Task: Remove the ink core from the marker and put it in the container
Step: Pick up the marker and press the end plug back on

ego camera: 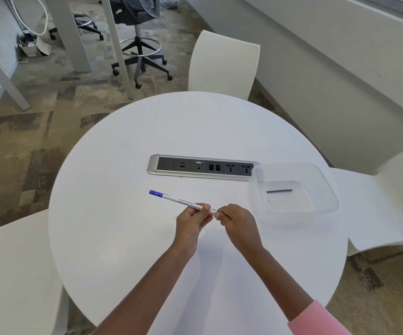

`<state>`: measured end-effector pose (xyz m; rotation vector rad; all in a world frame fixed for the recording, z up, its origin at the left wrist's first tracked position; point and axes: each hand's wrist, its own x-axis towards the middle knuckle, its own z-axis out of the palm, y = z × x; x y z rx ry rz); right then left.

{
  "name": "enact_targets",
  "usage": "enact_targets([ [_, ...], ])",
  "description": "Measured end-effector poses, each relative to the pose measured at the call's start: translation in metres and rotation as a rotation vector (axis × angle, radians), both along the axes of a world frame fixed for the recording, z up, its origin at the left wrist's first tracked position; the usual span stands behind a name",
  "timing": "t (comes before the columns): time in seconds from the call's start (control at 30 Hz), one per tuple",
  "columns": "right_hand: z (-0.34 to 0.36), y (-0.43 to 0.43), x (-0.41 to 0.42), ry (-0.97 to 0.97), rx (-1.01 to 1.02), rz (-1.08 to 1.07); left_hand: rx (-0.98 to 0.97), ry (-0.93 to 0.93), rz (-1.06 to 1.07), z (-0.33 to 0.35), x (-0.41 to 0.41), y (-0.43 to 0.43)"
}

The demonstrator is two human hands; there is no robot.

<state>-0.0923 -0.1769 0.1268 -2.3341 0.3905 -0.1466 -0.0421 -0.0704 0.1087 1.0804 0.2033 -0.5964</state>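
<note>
Marker point(178, 200) held above table point(123, 238), blue cap pointing left; left hand point(192, 220) fingers gripping barrel, right hand point(238, 223) pinching its rear end. Ink core point(279, 191) lies in clear container point(326, 189)

Worktop point(128, 238) plain white; marker point(176, 200) white w/ blue cap and dark print; container point(326, 187) clear, w/ a dark blue stick point(279, 191) inside. Socket strip point(201, 167) silver frame, dark grey face; sleeve point(316, 320) pink. Chairs point(222, 66) white; carpet point(26, 146) beige-brown patchwork w/ grey blocks.
</note>
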Motion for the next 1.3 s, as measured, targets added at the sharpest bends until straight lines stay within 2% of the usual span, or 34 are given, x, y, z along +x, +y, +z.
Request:
enact_targets([
  [0.23,0.013,-0.01,0.003,0.167,0.424,-0.047,0.049,-0.058,-0.031,0.001,-0.002,-0.001],
  [0.33,0.015,-0.011,0.004,0.182,0.537,-0.032,0.045,-0.027,0.0,0.002,-0.001,-0.002],
  [0.4,0.015,-0.008,0.001,0.174,0.443,-0.038,0.047,0.0,0.03,0.004,-0.001,-0.003],
  [0.5,0.011,-0.003,-0.003,0.099,0.107,0.024,0.055,0.042,0.073,0.004,0.0,-0.002],
  [0.6,0.003,0.0,-0.006,0.006,-0.143,0.091,0.05,0.054,0.079,0.005,-0.001,-0.001],
  [0.8,-0.002,0.003,-0.004,-0.116,-0.432,0.103,0.047,0.068,0.087,0.007,-0.001,0.0],
  [0.87,-0.002,0.002,-0.003,-0.147,-0.464,0.094,0.032,0.065,0.077,0.007,-0.002,0.0],
  [1.1,0.003,0.001,-0.002,-0.017,-0.151,0.089,0.017,0.012,0.013,0.007,-0.004,0.003],
  [1.3,0.009,0.001,-0.004,0.071,0.319,-0.077,0.054,-0.083,-0.068,0.006,-0.001,0.005],
])
